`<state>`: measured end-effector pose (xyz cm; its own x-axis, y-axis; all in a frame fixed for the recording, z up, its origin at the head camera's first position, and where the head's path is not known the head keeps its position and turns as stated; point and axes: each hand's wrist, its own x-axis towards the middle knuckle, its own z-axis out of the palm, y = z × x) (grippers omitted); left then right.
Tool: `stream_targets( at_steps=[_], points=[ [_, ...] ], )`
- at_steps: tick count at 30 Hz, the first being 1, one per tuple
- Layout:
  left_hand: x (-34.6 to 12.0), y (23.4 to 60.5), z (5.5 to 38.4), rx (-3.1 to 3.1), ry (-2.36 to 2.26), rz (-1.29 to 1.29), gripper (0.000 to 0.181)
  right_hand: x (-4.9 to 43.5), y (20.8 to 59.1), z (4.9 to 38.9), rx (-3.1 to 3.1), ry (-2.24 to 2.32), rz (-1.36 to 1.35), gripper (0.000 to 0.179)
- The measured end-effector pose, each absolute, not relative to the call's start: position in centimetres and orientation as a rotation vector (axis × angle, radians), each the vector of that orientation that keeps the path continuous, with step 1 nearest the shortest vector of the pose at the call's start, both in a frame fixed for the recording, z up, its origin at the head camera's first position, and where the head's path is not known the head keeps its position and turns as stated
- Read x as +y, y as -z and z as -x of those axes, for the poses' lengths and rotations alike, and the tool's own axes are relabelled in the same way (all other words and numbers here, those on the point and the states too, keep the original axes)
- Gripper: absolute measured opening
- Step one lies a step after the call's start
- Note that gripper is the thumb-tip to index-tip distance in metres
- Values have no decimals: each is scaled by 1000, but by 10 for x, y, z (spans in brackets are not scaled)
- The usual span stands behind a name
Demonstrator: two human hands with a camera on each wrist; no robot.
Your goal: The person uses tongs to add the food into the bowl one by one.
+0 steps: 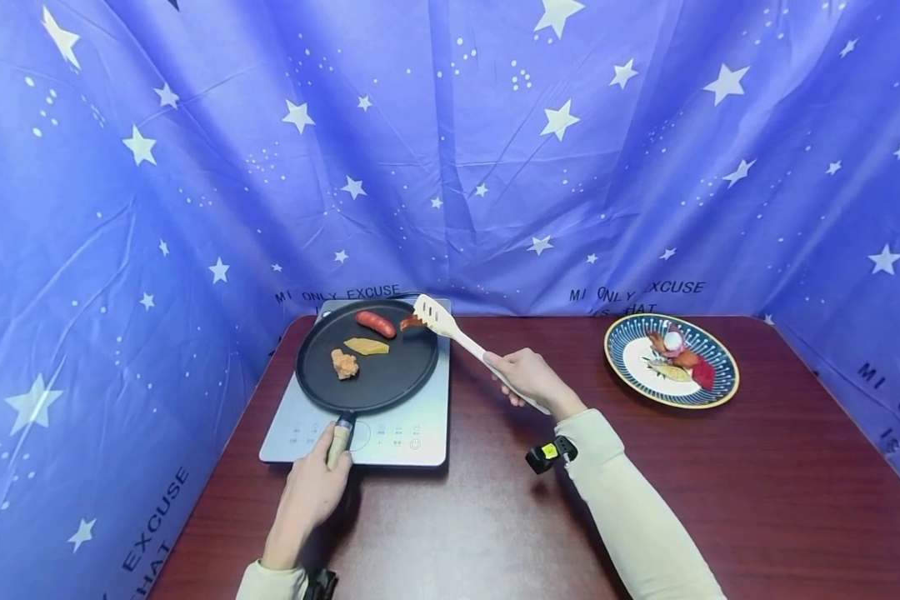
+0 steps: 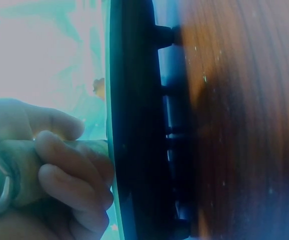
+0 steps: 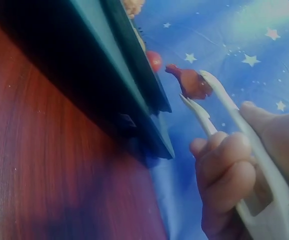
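Gripping white tongs, the right hand has a reddish-brown food piece between their tips, ahead and to its left. The left hand holds a handle with curled fingers; just ahead of it, the black pan on a silver cooker bears a sausage, a flat yellowish piece and a browned chunk. Right of the right hand, well apart, stands a patterned plate with food.

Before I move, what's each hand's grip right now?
Left hand: closed, holding the beige handle of the round black frying pan.
Right hand: closed, holding the long cream-white tongs.
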<state>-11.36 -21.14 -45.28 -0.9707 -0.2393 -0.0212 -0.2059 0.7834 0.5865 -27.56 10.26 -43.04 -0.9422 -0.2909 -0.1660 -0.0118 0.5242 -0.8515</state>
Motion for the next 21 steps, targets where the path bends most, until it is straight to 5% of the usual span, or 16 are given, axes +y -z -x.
stream_targets(
  at_steps=[21],
  points=[
    [-212,453,114,-2923,964,-381,58,66,436,281,2847,1065,293,56]
  ],
)
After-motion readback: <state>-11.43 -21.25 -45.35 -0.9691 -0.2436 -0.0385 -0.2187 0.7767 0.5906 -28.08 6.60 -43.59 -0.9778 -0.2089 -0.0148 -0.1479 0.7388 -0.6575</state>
